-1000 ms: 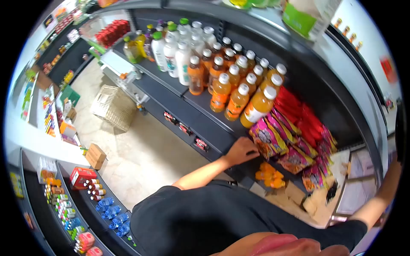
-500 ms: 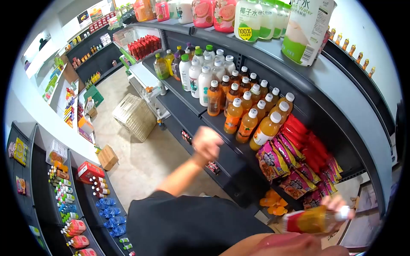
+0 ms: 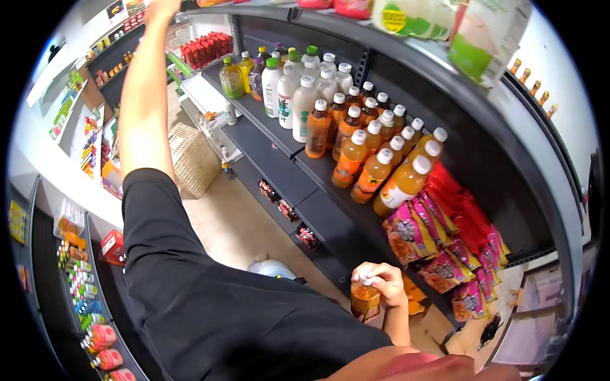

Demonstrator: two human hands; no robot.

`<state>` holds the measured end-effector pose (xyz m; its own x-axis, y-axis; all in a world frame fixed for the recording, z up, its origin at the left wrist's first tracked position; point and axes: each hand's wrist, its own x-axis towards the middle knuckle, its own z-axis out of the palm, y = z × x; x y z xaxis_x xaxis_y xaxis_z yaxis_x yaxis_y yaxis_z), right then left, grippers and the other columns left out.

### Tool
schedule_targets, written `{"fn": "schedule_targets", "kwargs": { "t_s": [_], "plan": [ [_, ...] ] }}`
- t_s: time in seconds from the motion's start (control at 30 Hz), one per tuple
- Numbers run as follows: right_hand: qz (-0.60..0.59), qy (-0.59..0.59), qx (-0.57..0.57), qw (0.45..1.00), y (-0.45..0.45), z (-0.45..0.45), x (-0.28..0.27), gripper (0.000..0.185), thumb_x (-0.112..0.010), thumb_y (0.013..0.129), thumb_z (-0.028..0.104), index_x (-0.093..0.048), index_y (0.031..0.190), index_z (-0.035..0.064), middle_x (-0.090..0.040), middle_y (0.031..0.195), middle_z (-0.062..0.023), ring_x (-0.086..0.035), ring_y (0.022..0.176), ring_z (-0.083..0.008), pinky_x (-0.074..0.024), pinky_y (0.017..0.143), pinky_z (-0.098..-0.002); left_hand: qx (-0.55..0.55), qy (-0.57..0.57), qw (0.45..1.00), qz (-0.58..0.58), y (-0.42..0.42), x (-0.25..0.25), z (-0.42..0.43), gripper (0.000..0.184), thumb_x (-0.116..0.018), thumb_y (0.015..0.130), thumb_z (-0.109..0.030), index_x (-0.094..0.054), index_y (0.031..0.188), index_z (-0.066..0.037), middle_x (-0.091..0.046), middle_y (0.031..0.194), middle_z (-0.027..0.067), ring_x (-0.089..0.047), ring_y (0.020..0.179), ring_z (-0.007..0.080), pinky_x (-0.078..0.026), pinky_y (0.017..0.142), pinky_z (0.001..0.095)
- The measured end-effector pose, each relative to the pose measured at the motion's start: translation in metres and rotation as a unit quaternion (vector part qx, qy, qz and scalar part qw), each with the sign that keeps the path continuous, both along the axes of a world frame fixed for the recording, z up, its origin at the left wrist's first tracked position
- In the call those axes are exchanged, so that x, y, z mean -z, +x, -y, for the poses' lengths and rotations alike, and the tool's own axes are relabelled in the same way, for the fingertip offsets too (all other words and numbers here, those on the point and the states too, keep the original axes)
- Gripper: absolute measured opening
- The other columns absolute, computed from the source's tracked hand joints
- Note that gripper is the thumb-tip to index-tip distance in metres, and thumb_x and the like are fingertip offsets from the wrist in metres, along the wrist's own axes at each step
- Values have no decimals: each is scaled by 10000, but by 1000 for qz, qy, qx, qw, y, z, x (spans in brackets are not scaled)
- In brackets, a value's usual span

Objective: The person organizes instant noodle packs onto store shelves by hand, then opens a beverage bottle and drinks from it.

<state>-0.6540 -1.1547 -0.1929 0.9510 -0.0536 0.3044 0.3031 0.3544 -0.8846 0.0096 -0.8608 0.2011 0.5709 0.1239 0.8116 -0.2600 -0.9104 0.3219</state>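
My right hand (image 3: 389, 284) grips a bottle of amber drink (image 3: 365, 303) by its white cap, low in front of the shelf. The bottle hangs roughly upright beside my black sleeve. My left arm stretches up to the far left, and my left hand (image 3: 163, 7) is cut off by the top edge near the end of the upper shelf, its fingers out of sight. Orange drink bottles (image 3: 351, 155) stand in rows on the middle shelf, with white bottles (image 3: 307, 114) to their left. Pink-and-yellow snack packets (image 3: 406, 235) hang over the shelf's right end.
The upper shelf (image 3: 330, 22) carries pink and green-white containers. Small dark packs (image 3: 307, 236) lie on the lower shelf. A wicker basket (image 3: 190, 162) stands on the floor behind my left arm. More stocked shelves (image 3: 117, 305) line the left side.
My left hand has risen from before the middle shelf to the top left. My right hand has brought the bottle leftward and up, turning it from lying sideways to upright.
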Motion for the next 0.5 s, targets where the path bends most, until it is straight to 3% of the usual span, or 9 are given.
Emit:
{"fn": "schedule_targets", "kwargs": {
  "t_s": [0.1, 0.17, 0.2, 0.23, 0.27, 0.33, 0.43, 0.5],
  "plan": [
    [-62, 14, 11, 998, 48, -39, 35, 165, -680, 987, 130, -701, 1094, 7, -714, 1068, -178, -670, 1040, -289, -518, 924, -432, -35, 122, 992, 22, 67, -21, -35, 523, -564, 936, -480, -740, 1149, -35, -722, 1148, 252, -690, 1102, 417, -527, 981, 503],
    [-126, -12, 47, 991, 91, -74, 43, 209, -696, 982, 144, -699, 1132, -1, -724, 1089, -150, -678, 1052, -252, -520, 953, -400, -10, 50, 999, 14, 128, -42, -51, 486, -652, 897, -451, -742, 1094, -17, -740, 1067, 250, -716, 1064, 366, -555, 936, 454],
    [-194, -16, 50, 980, 117, -91, 42, 248, -708, 974, 138, -694, 1177, -4, -732, 1108, -114, -681, 1063, -201, -520, 970, -358, 30, 69, 997, 2, 155, -61, -68, 445, -787, 728, -333, -782, 1030, -7, -747, 1091, 233, -725, 1019, 402, -594, 886, 477],
    [-236, -26, 51, 970, 145, -109, 41, 254, -703, 978, 123, -692, 1202, 4, -734, 1109, -87, -677, 1063, -174, -518, 966, -333, 76, 38, 996, 16, 182, -69, -83, 370, -721, 749, -224, -753, 1038, 4, -728, 1115, 255, -708, 1034, 428, -573, 909, 494],
    [-251, -36, 36, 967, 173, -125, 41, 258, -696, 983, 122, -688, 1211, 1, -733, 1112, -83, -675, 1068, -172, -514, 971, -329, 74, 53, 996, 18, 202, -80, -89, 362, -752, 720, -176, -761, 1047, -21, -740, 1084, 242, -718, 1014, 420, -582, 888, 486],
    [-273, -52, -2, 961, 225, -149, 28, 272, -681, 1000, 141, -678, 1236, 5, -722, 1125, -72, -659, 1078, -162, -498, 987, -316, 42, 66, 997, -16, 209, -89, -98, 400, -789, 708, -159, -770, 1100, -83, -751, 1116, 195, -724, 1051, 388, -590, 892, 480],
    [-255, -44, -83, 962, 282, -179, 17, 287, -671, 1011, 158, -666, 1261, 18, -707, 1144, -68, -637, 1097, -150, -486, 997, -316, 40, 106, 993, -26, 280, -106, -105, 394, -772, 725, -157, -767, 1114, -94, -751, 1123, 187, -724, 1057, 377, -584, 899, 479],
    [-258, -92, -77, 959, 308, -198, 15, 294, -629, 1039, 185, -651, 1289, 31, -695, 1156, -66, -619, 1111, -148, -478, 1005, -322, 47, 143, 988, -37, 329, -106, -105, 391, -761, 736, -156, -764, 1123, -101, -751, 1127, 182, -723, 1062, 370, -581, 904, 479]
  ]
}}
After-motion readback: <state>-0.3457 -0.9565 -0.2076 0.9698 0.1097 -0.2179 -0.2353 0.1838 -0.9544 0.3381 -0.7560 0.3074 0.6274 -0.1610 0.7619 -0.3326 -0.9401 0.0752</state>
